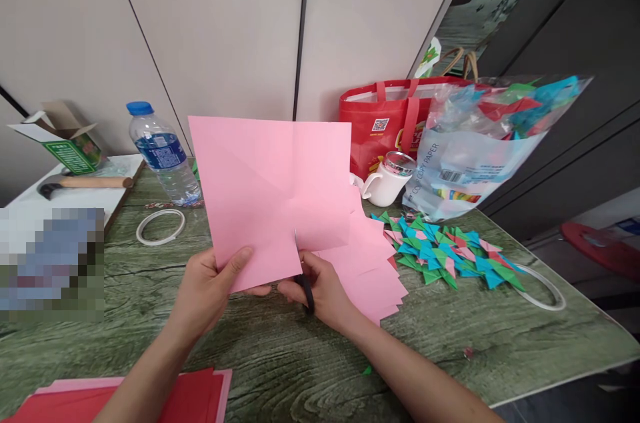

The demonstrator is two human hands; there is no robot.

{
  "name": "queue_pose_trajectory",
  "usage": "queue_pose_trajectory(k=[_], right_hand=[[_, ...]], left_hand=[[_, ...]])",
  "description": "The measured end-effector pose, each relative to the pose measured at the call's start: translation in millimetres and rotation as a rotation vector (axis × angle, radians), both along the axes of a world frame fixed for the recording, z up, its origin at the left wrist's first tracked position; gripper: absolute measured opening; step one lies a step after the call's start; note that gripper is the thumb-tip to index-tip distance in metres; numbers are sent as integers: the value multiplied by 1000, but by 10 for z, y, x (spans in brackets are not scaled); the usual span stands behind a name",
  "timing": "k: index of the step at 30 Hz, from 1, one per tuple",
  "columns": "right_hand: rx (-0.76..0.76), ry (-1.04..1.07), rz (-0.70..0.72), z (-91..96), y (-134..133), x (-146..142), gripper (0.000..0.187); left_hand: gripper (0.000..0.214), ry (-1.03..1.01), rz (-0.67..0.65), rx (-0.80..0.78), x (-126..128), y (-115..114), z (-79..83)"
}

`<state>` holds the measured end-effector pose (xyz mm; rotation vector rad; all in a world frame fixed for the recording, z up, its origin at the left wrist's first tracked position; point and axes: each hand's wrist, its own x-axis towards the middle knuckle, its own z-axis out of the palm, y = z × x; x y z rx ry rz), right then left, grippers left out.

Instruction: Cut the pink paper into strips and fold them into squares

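A pink sheet of paper [260, 176] is held up above the table, with a crease down its middle. My left hand [210, 286] grips its lower left edge, thumb in front and fingers behind. Closed around the dark handles of a pair of scissors [306, 293] is my right hand [323, 286]. The blades sit in a cut that rises from the sheet's lower edge; much of them is hidden. Behind the right hand lies a spread pile of pink paper pieces [370, 269].
Folded coloured paper triangles [450, 253] lie at right beside a white ring [543, 289]. Behind stand a white mug [387, 183], a red bag [365, 136] and a filled plastic bag [455, 163]. At left are a water bottle [165, 156], a tape roll [160, 227] and red sheets [195, 396].
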<state>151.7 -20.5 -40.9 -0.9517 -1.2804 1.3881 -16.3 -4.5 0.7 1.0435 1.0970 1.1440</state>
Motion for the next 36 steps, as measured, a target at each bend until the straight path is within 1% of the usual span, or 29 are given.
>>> queue_pose_trajectory(k=[2,4,16,20,30,36], right_hand=[[53,-11,-23,12,14,16,31],[70,-22,-36,18,27,29,34],[74,-24,-58,27,11,15,35],[56,-29,-69,28,9,9,34],[-9,51,-58,42,6,-10,34],[-33,80,-53,8,7,-3,30]], left_hand=[[19,10,-32,-22,7,-8,-2],[19,20,-55,-38,15,-14,-1],[20,16,-47,-35,44,-34,18],[19,3,-49,-35,55,-37,25],[21,18,-31,-33,61,-50,56],[20,-5,-32,-45,71,-49,63]])
